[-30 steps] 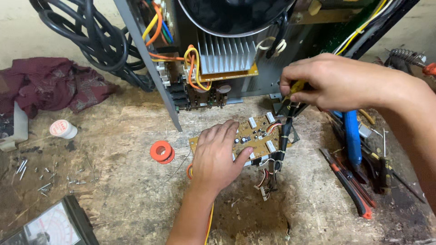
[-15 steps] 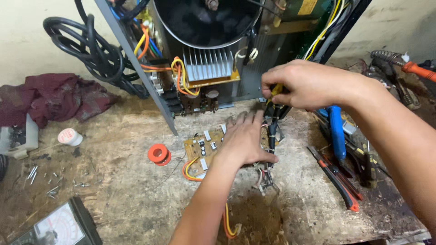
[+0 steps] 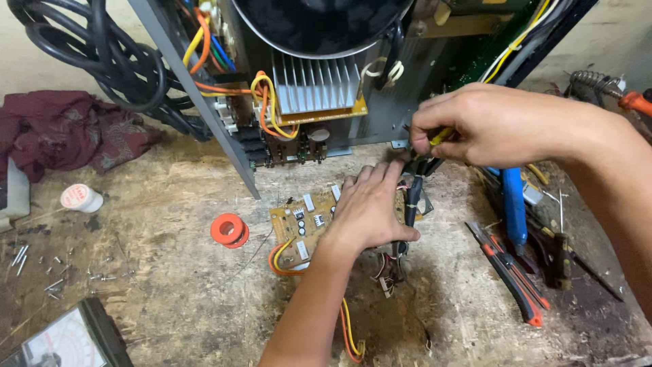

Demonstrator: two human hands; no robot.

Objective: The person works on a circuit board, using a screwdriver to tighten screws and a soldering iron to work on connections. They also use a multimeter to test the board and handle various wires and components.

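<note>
Our left hand point(image 3: 370, 211) lies flat, palm down, on the tan circuit board point(image 3: 302, 228) in the middle of the frame, fingers spread and pointing toward the top, covering the board's right half. Half a second ago this hand sat lower and further left in the frame, and more of the board showed beside it. Our right hand point(image 3: 489, 126), at the upper right, is pinched closed on a yellow-handled tool point(image 3: 440, 138); its tip goes down into the bundle of black wires point(image 3: 414, 197) just right of the left hand's fingertips. That grip looks unchanged from the earlier frames.

The open machine chassis point(image 3: 319, 81) with its finned heat sink point(image 3: 314, 85) fills the top centre, nearer now than before. An orange solder spool point(image 3: 229, 230) lies on the worn wooden bench point(image 3: 163, 306) left of the board. A blue-handled tool point(image 3: 514, 207) and red-and-black pliers point(image 3: 509, 272) lie at the right, a maroon cloth point(image 3: 68, 132) at the upper left, and a meter point(image 3: 64, 340) at the lower left corner.
</note>
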